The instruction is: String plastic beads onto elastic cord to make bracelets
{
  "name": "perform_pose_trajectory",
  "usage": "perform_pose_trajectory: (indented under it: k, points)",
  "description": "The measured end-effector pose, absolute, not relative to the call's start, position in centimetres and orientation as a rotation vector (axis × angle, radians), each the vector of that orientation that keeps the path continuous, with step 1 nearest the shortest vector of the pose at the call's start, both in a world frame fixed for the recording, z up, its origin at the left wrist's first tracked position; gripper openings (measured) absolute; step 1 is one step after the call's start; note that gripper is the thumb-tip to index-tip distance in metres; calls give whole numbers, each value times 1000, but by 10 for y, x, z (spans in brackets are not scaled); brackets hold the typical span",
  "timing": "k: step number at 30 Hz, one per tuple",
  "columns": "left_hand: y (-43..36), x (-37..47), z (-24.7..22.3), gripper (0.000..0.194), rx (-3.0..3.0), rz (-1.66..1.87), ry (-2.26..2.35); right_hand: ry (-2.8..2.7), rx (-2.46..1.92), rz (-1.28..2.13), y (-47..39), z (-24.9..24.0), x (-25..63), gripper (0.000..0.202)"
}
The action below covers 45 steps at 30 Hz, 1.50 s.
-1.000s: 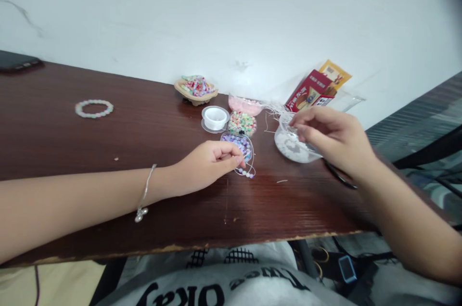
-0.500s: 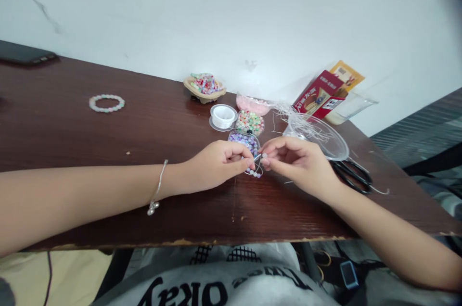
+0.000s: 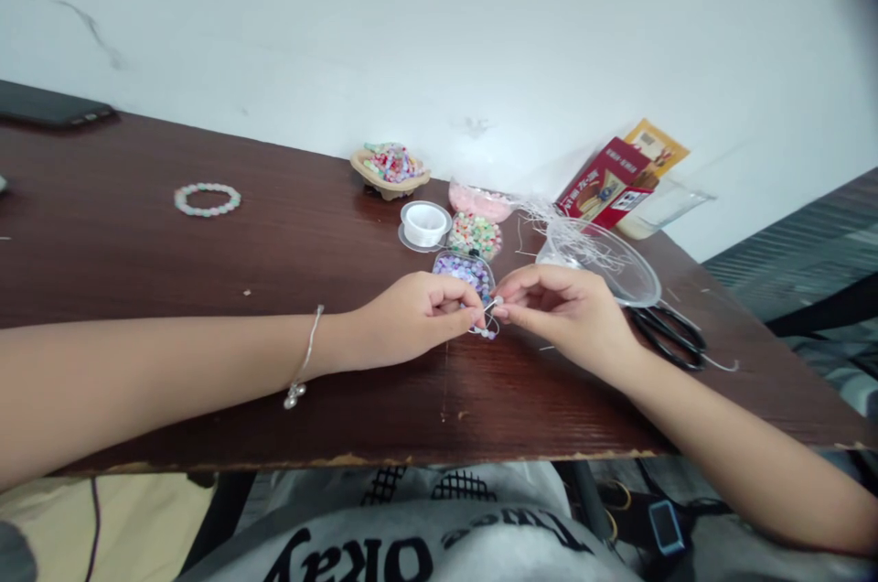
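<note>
Taking the meeting fingertips as the centre of the clock, the pale shirt (image 3: 404, 509) with dark lettering is nearest, at 6 o'clock, below the worn front edge of the brown table (image 3: 288, 271). A few strung beads (image 3: 486, 334) hang just under the fingertips, also at 6. At the centre, the left hand (image 3: 412, 321) has its thumb and fingers closed on a thin clear cord (image 3: 488, 308), and a silver chain (image 3: 306, 362) with small round charms circles that wrist. The right hand (image 3: 572, 307) pinches a small pale bead (image 3: 498, 299) at the cord, thumb against fingers, the tips of both hands nearly touching. Between 3 and 4 lie black-handled scissors (image 3: 669, 353), beside a clear bowl (image 3: 648, 289) at 2. A tub of purple beads (image 3: 463, 269) sits just beyond the left hand at 11, with mixed-colour beads (image 3: 476, 235) behind it near 12. A spool of white cord (image 3: 423, 225) is near 11, and a finished-looking bead ring (image 3: 206, 211) lies well apart at 10. Farther off, pink beads (image 3: 480, 202) are at 12, a tan dish (image 3: 370, 175) heaped with colourful strands is at 11, and a tilted red box (image 3: 604, 184) with a yellow packet (image 3: 655, 143) is between 1 and 2, beside a glass (image 3: 662, 209). A black phone-like device (image 3: 55, 104) lies far off at 10.
</note>
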<state>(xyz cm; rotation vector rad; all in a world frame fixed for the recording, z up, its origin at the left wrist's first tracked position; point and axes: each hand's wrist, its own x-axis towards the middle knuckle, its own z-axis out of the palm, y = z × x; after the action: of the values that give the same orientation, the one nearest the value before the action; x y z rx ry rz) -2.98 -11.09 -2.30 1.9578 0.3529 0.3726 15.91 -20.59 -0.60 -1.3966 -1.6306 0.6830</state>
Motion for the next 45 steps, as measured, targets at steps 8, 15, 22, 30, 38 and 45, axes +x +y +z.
perform_pose_trajectory:
  k: [8,15,22,30,38,45]
  points:
    - [-112,-29,-22,22,1936,355,360,-1705,-1400,596,-207,-5,161,14]
    - [-112,-29,-21,22,1936,334,383,-1728,-1415,600,-207,-4,160,15]
    - [-111,-28,-24,25,1978,346,402,-1881,-1391,497,-206,-1,158,13]
    - [-112,-26,-22,32,1931,376,392,-2261,-1324,64,-201,6,158,11]
    - [-107,-24,-28,31,1858,351,365,-2365,-1337,-73,-193,12,154,13]
    - [-109,-26,-26,23,1613,486,284,-2234,-1669,-238,-197,49,191,8]
